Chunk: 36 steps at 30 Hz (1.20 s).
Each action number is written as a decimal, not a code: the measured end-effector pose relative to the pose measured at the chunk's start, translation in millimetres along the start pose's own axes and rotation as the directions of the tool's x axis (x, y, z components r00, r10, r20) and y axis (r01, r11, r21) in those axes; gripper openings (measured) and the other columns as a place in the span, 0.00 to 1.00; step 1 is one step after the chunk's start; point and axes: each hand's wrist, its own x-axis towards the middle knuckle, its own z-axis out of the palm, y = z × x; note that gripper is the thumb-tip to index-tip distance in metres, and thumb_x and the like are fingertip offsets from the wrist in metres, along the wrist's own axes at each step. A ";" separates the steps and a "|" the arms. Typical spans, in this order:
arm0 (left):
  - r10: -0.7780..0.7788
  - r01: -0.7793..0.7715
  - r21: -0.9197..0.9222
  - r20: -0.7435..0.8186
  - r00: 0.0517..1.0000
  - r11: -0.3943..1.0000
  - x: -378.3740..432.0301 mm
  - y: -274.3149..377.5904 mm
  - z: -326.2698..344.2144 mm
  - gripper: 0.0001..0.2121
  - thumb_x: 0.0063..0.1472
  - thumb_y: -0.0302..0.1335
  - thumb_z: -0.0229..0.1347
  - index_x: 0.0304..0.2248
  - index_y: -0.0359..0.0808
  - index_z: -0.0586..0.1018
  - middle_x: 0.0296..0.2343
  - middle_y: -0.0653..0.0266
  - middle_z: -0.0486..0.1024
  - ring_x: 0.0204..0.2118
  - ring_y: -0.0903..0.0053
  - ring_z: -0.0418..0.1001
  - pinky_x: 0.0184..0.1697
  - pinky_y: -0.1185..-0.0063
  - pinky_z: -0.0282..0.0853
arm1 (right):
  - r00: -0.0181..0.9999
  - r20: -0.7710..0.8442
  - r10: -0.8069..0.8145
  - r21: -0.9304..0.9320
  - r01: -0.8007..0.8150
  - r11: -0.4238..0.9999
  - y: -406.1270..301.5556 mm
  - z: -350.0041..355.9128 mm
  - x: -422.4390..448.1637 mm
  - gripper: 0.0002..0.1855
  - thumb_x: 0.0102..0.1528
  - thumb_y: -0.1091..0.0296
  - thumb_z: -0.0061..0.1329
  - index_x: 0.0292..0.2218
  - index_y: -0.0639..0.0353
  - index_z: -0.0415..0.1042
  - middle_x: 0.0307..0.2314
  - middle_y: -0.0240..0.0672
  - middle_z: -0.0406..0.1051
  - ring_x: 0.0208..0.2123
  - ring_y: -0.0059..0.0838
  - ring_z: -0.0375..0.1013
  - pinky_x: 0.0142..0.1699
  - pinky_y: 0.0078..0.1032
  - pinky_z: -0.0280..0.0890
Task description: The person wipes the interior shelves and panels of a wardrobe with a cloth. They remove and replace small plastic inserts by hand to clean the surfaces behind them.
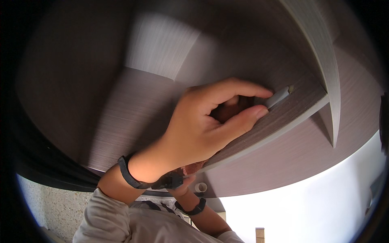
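Note:
My left hand (209, 118) reaches across a dark wood-grain panel (146, 100), thumb and index finger pinching a small pale grey piece (278, 96). The far end of that piece rests by a small yellowish spot on the panel, close to its light edge strip. My right hand (182, 186) is lower down, partly hidden behind my left wrist and a black device (170, 180). Its fingers are near a reddish-brown cloth-like thing (194, 167) at the panel's edge; whether they grip it cannot be made out.
A curved-looking upright board (325, 60) with a pale edge stands at the right. Beyond the edge strip lies a lighter wood-grain surface (273, 158). A small white ring-shaped object (201, 187) is beside my right hand. Speckled floor (60, 203) shows lower left, a wall socket (259, 234) at the bottom.

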 end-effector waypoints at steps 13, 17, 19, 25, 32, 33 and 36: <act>0.098 -0.081 0.144 -0.117 0.988 0.986 2.9 9.5 11.5 0.12 0.56 0.20 0.59 0.41 0.30 0.80 0.23 0.69 0.76 0.20 0.95 0.66 0.22 0.93 0.56 | 0.969 0.237 0.069 0.747 -0.227 0.625 6.7 5.3 14.3 0.33 0.59 0.38 0.33 0.55 0.53 0.59 0.51 0.33 0.64 0.48 0.30 0.67 0.47 0.30 0.64; 0.008 0.006 0.089 -0.147 0.989 0.996 0.8 17.0 10.9 0.11 0.56 0.21 0.59 0.40 0.30 0.80 0.22 0.70 0.76 0.20 0.96 0.65 0.21 0.93 0.55 | 0.955 0.196 0.221 0.774 -0.289 0.563 17.8 2.4 18.2 0.38 0.58 0.32 0.30 0.58 0.52 0.56 0.52 0.32 0.64 0.49 0.30 0.67 0.45 0.28 0.65; 0.001 0.012 0.088 -0.151 0.989 0.996 -0.6 18.7 11.7 0.10 0.57 0.21 0.59 0.39 0.29 0.80 0.21 0.70 0.76 0.20 0.96 0.65 0.21 0.93 0.55 | 0.942 0.026 0.335 0.769 -0.233 0.595 22.3 3.1 12.5 0.40 0.57 0.30 0.28 0.59 0.51 0.55 0.52 0.33 0.65 0.48 0.31 0.67 0.44 0.29 0.66; -0.161 0.149 -0.088 -0.151 0.975 0.985 -0.7 17.0 14.8 0.10 0.58 0.21 0.58 0.40 0.27 0.78 0.23 0.68 0.76 0.22 0.95 0.66 0.24 0.94 0.57 | 0.974 0.159 0.159 0.851 -0.217 0.478 97.6 -47.9 14.1 0.46 0.53 0.23 0.24 0.61 0.47 0.54 0.54 0.36 0.62 0.49 0.40 0.66 0.49 0.32 0.65; -0.266 0.241 -0.233 -0.081 0.961 0.942 0.4 17.4 9.2 0.11 0.59 0.20 0.56 0.41 0.26 0.76 0.27 0.66 0.76 0.27 0.93 0.69 0.30 0.93 0.62 | 0.966 0.136 0.219 0.838 -0.230 0.494 91.8 -45.8 11.5 0.48 0.51 0.21 0.24 0.61 0.46 0.51 0.55 0.36 0.59 0.51 0.41 0.64 0.53 0.34 0.61; -0.271 0.246 -0.241 -0.080 0.959 0.939 0.0 17.4 9.0 0.10 0.59 0.20 0.56 0.41 0.26 0.76 0.27 0.66 0.77 0.28 0.93 0.70 0.31 0.93 0.62 | 0.965 0.129 0.229 0.834 -0.230 0.501 88.3 -44.7 11.3 0.48 0.51 0.21 0.24 0.61 0.46 0.51 0.55 0.36 0.59 0.51 0.41 0.63 0.53 0.34 0.60; -0.287 0.254 -0.268 -0.088 0.954 0.929 -1.1 16.3 9.5 0.10 0.59 0.21 0.56 0.41 0.26 0.76 0.28 0.66 0.77 0.29 0.93 0.70 0.32 0.93 0.64 | 0.960 0.118 0.253 0.825 -0.237 0.513 78.0 -40.0 9.7 0.50 0.50 0.20 0.24 0.62 0.46 0.50 0.56 0.37 0.58 0.52 0.42 0.62 0.55 0.35 0.59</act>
